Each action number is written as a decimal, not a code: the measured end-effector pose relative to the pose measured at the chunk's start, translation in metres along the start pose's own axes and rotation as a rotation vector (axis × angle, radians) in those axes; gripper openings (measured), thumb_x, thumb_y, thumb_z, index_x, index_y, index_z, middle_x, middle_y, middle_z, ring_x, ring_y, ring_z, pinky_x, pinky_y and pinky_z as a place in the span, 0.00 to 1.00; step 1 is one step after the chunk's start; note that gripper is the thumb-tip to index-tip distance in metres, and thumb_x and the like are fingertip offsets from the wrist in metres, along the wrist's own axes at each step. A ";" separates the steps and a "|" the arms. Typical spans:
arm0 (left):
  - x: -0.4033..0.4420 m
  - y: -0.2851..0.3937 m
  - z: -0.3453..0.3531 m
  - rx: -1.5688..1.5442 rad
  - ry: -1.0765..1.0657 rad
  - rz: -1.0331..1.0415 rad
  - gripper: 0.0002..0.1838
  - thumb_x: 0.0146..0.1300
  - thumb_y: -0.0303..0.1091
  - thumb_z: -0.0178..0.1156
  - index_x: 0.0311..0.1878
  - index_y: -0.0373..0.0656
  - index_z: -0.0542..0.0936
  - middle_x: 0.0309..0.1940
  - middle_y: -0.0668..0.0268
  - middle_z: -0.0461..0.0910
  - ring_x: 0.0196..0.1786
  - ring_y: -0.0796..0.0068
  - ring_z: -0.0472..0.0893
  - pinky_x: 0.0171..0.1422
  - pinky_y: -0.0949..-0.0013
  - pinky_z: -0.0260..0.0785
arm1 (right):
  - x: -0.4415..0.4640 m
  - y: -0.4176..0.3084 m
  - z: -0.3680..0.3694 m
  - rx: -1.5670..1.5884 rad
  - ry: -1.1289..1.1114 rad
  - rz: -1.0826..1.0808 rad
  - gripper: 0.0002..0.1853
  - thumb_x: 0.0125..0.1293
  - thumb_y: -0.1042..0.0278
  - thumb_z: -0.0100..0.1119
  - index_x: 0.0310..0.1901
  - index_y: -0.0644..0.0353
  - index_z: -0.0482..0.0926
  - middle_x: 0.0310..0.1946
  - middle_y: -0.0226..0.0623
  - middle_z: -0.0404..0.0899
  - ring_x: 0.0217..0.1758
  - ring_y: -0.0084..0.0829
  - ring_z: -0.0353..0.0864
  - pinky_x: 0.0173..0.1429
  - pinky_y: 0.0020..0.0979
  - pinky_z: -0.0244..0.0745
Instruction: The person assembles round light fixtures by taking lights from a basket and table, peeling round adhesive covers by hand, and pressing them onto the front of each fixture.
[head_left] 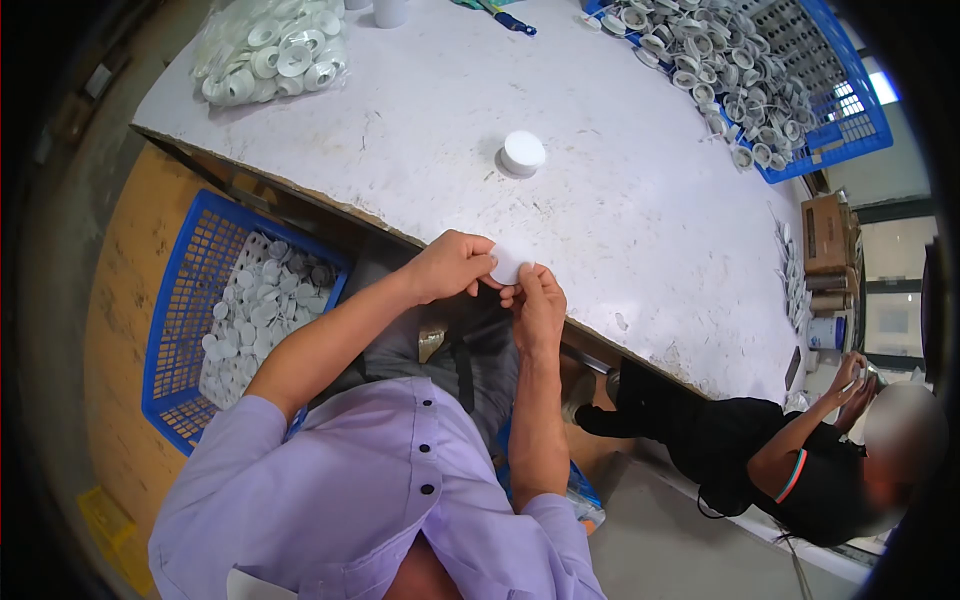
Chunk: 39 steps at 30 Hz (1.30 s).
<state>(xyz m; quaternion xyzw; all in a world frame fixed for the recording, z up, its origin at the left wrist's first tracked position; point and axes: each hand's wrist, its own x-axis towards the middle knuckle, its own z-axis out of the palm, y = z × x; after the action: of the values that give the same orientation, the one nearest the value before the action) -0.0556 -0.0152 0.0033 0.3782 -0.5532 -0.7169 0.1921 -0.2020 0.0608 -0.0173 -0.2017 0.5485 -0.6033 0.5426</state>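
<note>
A white round plastic disc, like a cap point(509, 259), is held between my two hands at the table's near edge. From its left side, my left hand point(452, 268) pinches the rim with thumb and fingers. On the right, my right hand point(537, 303) grips the opposite rim, fingers curled beneath. The cap's flat face is turned up, and its underside is hidden. Farther in on the white tabletop point(420, 150), another white round cap point(524, 153) sits apart from both hands.
A blue basket point(170, 330) of white caps stands low on the left. Grey ring-shaped parts point(720, 60) spill from a tilted blue crate point(850, 110) at back right. A clear bag point(270, 50) of white rings lies at back left. Another person point(790, 460) is at the right.
</note>
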 end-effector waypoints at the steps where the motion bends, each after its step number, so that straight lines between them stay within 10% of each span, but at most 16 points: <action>1: -0.003 0.002 0.002 0.182 0.065 0.120 0.11 0.64 0.28 0.53 0.45 0.33 0.79 0.32 0.60 0.82 0.33 0.77 0.81 0.30 0.75 0.71 | -0.001 -0.002 0.001 -0.009 0.021 -0.004 0.09 0.66 0.67 0.53 0.39 0.64 0.75 0.27 0.34 0.77 0.24 0.20 0.76 0.27 0.19 0.70; 4: -0.006 -0.005 0.009 0.690 0.316 0.754 0.12 0.59 0.25 0.57 0.46 0.35 0.78 0.38 0.56 0.81 0.40 0.63 0.82 0.42 0.66 0.75 | -0.009 -0.018 0.002 0.015 0.119 0.045 0.09 0.66 0.67 0.53 0.39 0.64 0.75 0.28 0.34 0.78 0.26 0.21 0.77 0.26 0.19 0.71; 10: -0.007 -0.008 0.011 0.912 0.313 1.093 0.15 0.52 0.20 0.59 0.46 0.36 0.77 0.48 0.55 0.78 0.46 0.57 0.80 0.48 0.67 0.75 | -0.004 -0.008 -0.012 0.099 -0.069 -0.007 0.09 0.66 0.67 0.53 0.41 0.64 0.75 0.31 0.36 0.80 0.26 0.22 0.78 0.25 0.19 0.72; 16: -0.017 -0.001 0.020 0.069 0.234 0.354 0.14 0.55 0.24 0.62 0.46 0.35 0.77 0.44 0.59 0.80 0.44 0.74 0.81 0.45 0.74 0.73 | -0.004 -0.007 -0.012 0.083 0.021 -0.050 0.10 0.66 0.67 0.53 0.42 0.65 0.75 0.31 0.35 0.79 0.27 0.21 0.77 0.27 0.18 0.72; 22: -0.001 -0.007 0.017 0.033 0.144 0.052 0.10 0.59 0.31 0.61 0.41 0.36 0.80 0.28 0.69 0.81 0.29 0.85 0.76 0.33 0.79 0.69 | -0.010 -0.008 -0.005 0.031 -0.045 -0.027 0.12 0.68 0.69 0.49 0.46 0.67 0.75 0.33 0.35 0.79 0.32 0.20 0.77 0.31 0.19 0.73; 39: 0.010 -0.015 0.021 0.208 0.071 0.032 0.11 0.61 0.34 0.59 0.36 0.34 0.80 0.26 0.67 0.79 0.26 0.85 0.74 0.30 0.78 0.68 | -0.007 0.002 -0.021 -0.299 0.052 -0.175 0.10 0.66 0.66 0.55 0.41 0.65 0.77 0.32 0.31 0.79 0.31 0.17 0.75 0.33 0.18 0.73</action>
<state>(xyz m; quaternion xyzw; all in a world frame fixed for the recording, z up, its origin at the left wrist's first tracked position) -0.0758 -0.0041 -0.0117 0.4124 -0.6236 -0.6386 0.1824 -0.2167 0.0766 -0.0232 -0.3117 0.6263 -0.5649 0.4375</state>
